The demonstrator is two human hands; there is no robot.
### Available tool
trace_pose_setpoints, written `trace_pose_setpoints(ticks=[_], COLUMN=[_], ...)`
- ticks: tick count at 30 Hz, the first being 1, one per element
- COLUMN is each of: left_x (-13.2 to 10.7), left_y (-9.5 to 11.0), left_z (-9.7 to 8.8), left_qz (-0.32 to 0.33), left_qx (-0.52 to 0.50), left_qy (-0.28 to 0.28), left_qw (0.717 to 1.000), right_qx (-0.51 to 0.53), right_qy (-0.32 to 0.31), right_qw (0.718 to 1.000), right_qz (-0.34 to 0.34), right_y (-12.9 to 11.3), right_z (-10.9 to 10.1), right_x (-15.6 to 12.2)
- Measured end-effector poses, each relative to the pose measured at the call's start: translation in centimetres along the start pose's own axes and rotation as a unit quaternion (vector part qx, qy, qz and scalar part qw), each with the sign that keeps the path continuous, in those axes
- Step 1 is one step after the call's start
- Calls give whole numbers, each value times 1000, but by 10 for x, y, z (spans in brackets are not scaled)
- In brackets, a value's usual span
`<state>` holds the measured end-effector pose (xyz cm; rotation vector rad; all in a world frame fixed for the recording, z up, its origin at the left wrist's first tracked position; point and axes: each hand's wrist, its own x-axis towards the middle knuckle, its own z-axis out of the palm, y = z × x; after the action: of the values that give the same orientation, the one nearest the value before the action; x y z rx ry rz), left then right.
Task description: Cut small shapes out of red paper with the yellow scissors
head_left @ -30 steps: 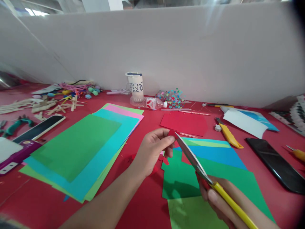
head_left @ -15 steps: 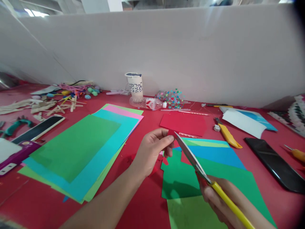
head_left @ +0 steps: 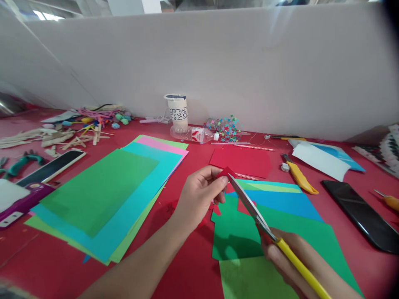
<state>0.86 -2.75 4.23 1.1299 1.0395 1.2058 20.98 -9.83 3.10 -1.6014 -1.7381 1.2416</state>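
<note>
Between the thumb and fingers of my left hand point(head_left: 202, 189) is a small piece of red paper point(head_left: 227, 171), its corner pointing up. My right hand point(head_left: 285, 251) is wrapped round the yellow handles of a pair of scissors point(head_left: 249, 206). The blades look nearly closed, and their tips touch or almost touch the red piece; I cannot tell whether they are cutting. Beneath the scissors lie green paper point(head_left: 237, 245), blue paper point(head_left: 280, 202) and a few red scraps point(head_left: 217, 210).
Stacked coloured sheets point(head_left: 102, 195) lie on the left. A red sheet point(head_left: 241, 161), a plastic bottle point(head_left: 199, 135) and a white cup point(head_left: 177, 112) stand or lie behind. At right are a yellow utility knife point(head_left: 301, 177) and a black phone point(head_left: 358, 214).
The red paper piece has turned in my left fingers, and more of it shows above the thumb. The scissors have hardly moved.
</note>
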Motion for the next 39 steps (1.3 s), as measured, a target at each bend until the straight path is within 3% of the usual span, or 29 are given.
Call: trace_pose_setpoints(ticks=[6,24,31,39], left_x=[1,2,2,2], left_y=[8,5,5,4], left_z=[-2,-1,-1,0], left_qz=[1,-3,-1,-6], left_qx=[34,27,18,11], left_qy=[-7,-1,3,2], left_qw=[999,1000,1000,1000], right_qx=[-56,-8,-30,-44], right_qy=[18,18,66,68], right_qw=[997,1000,996,997], right_qz=[-49,8,51,9], right_y=[-1,6,4,8], right_z=[-6,2,11,7], right_x=[1,2,0,2])
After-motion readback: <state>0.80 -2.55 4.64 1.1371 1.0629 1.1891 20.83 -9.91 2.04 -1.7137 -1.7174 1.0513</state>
